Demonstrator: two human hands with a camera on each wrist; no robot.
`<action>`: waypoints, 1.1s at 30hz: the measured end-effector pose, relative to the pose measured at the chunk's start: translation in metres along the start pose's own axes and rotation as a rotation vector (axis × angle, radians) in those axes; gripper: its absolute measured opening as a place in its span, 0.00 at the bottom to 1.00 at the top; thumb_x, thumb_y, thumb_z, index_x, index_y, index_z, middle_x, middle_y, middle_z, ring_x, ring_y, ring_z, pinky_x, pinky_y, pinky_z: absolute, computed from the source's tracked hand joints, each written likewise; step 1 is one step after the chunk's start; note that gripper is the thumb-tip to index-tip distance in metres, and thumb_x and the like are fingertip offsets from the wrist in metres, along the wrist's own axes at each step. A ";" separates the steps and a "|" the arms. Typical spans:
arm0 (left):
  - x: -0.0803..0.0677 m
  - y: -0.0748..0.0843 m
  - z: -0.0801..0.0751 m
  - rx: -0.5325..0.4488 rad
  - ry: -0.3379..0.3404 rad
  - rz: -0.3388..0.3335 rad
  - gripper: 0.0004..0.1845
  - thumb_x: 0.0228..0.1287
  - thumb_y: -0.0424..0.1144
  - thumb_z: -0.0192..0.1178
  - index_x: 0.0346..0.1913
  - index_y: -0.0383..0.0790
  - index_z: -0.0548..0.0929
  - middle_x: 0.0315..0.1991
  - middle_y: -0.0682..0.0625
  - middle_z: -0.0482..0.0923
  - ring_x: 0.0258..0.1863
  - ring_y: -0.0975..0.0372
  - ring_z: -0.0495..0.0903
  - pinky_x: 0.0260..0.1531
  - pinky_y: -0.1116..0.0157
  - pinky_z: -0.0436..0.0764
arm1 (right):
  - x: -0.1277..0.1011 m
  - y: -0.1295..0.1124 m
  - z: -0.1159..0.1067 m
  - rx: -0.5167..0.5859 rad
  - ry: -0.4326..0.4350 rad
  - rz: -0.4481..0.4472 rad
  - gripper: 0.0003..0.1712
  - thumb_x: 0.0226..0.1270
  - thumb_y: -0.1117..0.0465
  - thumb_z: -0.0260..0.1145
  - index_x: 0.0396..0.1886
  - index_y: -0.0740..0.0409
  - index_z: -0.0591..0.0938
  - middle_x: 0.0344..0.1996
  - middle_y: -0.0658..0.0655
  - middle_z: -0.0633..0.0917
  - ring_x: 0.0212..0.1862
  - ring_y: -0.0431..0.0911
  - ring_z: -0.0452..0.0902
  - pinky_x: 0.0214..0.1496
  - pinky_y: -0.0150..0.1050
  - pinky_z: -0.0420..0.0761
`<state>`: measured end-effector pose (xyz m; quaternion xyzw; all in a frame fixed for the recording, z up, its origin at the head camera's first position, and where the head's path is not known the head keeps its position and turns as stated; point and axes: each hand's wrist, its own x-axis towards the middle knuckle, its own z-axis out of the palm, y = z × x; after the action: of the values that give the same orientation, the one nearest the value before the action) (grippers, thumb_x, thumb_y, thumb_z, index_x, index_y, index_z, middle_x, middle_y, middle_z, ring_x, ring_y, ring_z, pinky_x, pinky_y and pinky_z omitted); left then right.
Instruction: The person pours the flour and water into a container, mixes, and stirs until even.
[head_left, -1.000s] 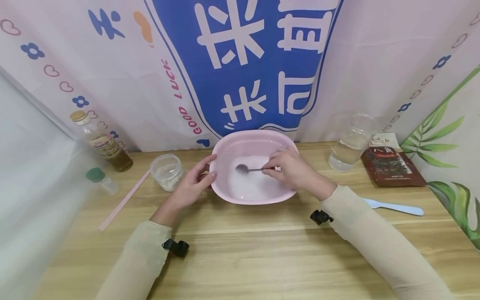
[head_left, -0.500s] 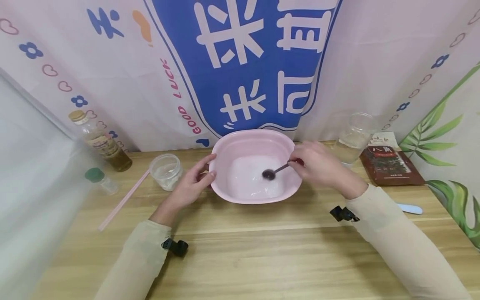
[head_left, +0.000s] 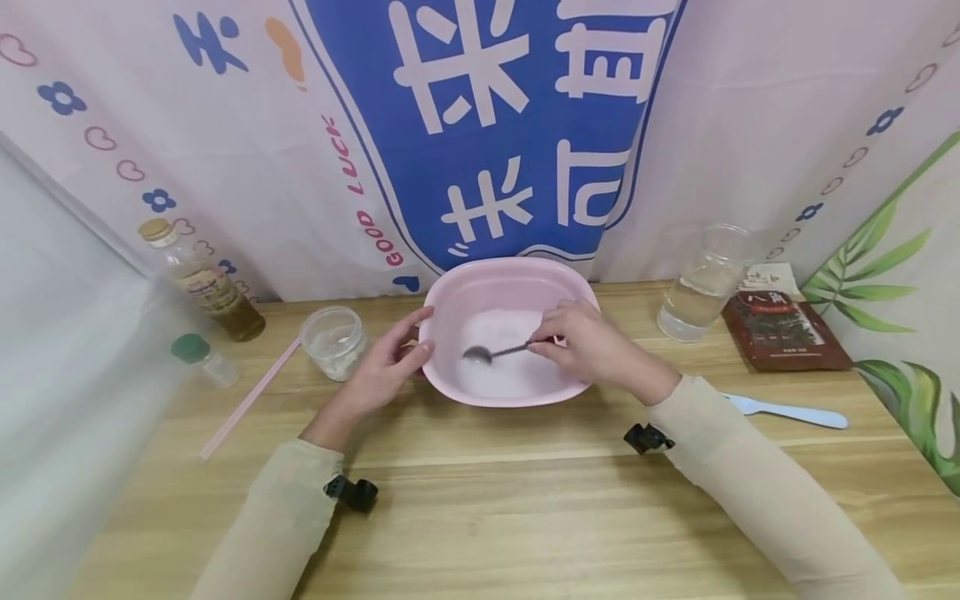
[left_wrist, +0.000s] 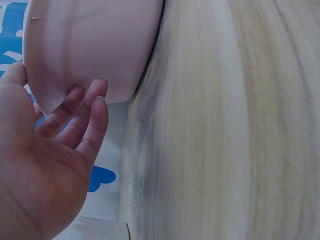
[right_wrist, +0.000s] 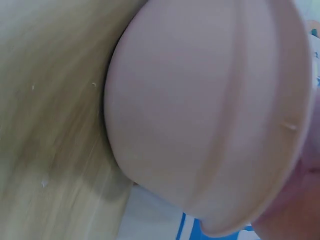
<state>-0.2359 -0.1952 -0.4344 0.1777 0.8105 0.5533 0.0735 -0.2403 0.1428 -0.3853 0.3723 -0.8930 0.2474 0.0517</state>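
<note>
Standing here watching, my guess is that the step in hand is stirring or scooping in the pink basin, mid-frame on the wooden counter. Right hand has the spoon pinched by its handle, bowl end down toward the white contents, over in the left half of the basin. Powder or liquid? Can't tell. The left hand has the left rim lightly between thumb and fingers. The right-wrist view is nearly all basin wall, so the pinch only really shows from the head camera.

I'd say the next move calls for a low spoon and a steady rim; lift too fast and it could splash or spill.

Now the writing. The backdrop cloth says "GOOD LUCK" in pink left of the blue panel, plus big white characters, probably 未来可期, cropped at the top. The brown packet at right reads 八角 (star anise); its small print is too tiny. The gold-capped bottle at left has a label I can't make out. I see no lettering on the clear tub beside the left hand or the glass at right.
</note>
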 end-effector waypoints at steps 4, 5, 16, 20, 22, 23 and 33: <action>0.000 0.001 -0.001 0.004 -0.002 -0.007 0.32 0.85 0.37 0.55 0.85 0.40 0.62 0.61 0.28 0.77 0.49 0.53 0.89 0.47 0.59 0.93 | -0.012 -0.001 -0.012 0.026 -0.047 0.011 0.05 0.72 0.64 0.73 0.38 0.58 0.94 0.30 0.49 0.88 0.37 0.45 0.78 0.49 0.45 0.78; 0.000 0.001 -0.001 0.005 -0.004 -0.010 0.32 0.85 0.37 0.55 0.85 0.40 0.61 0.62 0.29 0.77 0.49 0.52 0.89 0.47 0.59 0.93 | -0.016 0.000 -0.016 0.015 -0.045 0.023 0.05 0.72 0.65 0.73 0.37 0.58 0.93 0.30 0.49 0.88 0.38 0.45 0.78 0.50 0.46 0.78; 0.000 0.000 -0.002 0.007 -0.002 0.001 0.32 0.85 0.37 0.55 0.85 0.38 0.61 0.62 0.28 0.77 0.50 0.49 0.89 0.47 0.57 0.93 | -0.025 0.005 -0.035 -0.354 0.122 0.158 0.05 0.71 0.65 0.71 0.37 0.61 0.92 0.34 0.58 0.91 0.40 0.59 0.83 0.47 0.56 0.81; 0.000 -0.003 0.000 0.001 -0.009 0.002 0.33 0.85 0.38 0.55 0.85 0.39 0.60 0.62 0.29 0.77 0.50 0.51 0.90 0.46 0.62 0.93 | -0.014 0.006 -0.019 -0.273 0.098 0.180 0.07 0.74 0.62 0.73 0.43 0.60 0.94 0.39 0.59 0.92 0.46 0.58 0.82 0.54 0.55 0.79; 0.000 -0.003 0.000 0.006 -0.008 0.000 0.32 0.85 0.38 0.56 0.85 0.39 0.61 0.62 0.29 0.77 0.50 0.52 0.89 0.45 0.62 0.93 | -0.008 0.005 -0.011 -0.189 0.087 0.179 0.08 0.74 0.60 0.74 0.45 0.59 0.94 0.41 0.57 0.93 0.47 0.55 0.82 0.56 0.53 0.78; 0.000 -0.003 0.000 0.007 -0.006 -0.001 0.32 0.85 0.38 0.56 0.85 0.40 0.61 0.62 0.29 0.77 0.50 0.51 0.89 0.45 0.62 0.93 | -0.005 0.003 -0.008 -0.142 0.081 0.166 0.08 0.74 0.60 0.74 0.45 0.59 0.94 0.40 0.56 0.93 0.46 0.54 0.83 0.56 0.52 0.79; 0.000 -0.001 0.000 -0.035 0.005 -0.002 0.32 0.84 0.34 0.56 0.84 0.37 0.62 0.61 0.26 0.78 0.48 0.55 0.89 0.44 0.62 0.93 | -0.006 -0.008 -0.003 0.067 0.023 -0.055 0.06 0.75 0.64 0.72 0.41 0.60 0.94 0.33 0.52 0.88 0.40 0.47 0.79 0.51 0.46 0.79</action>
<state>-0.2366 -0.1957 -0.4355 0.1740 0.8012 0.5676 0.0752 -0.2311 0.1436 -0.3812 0.3952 -0.8730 0.2801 0.0564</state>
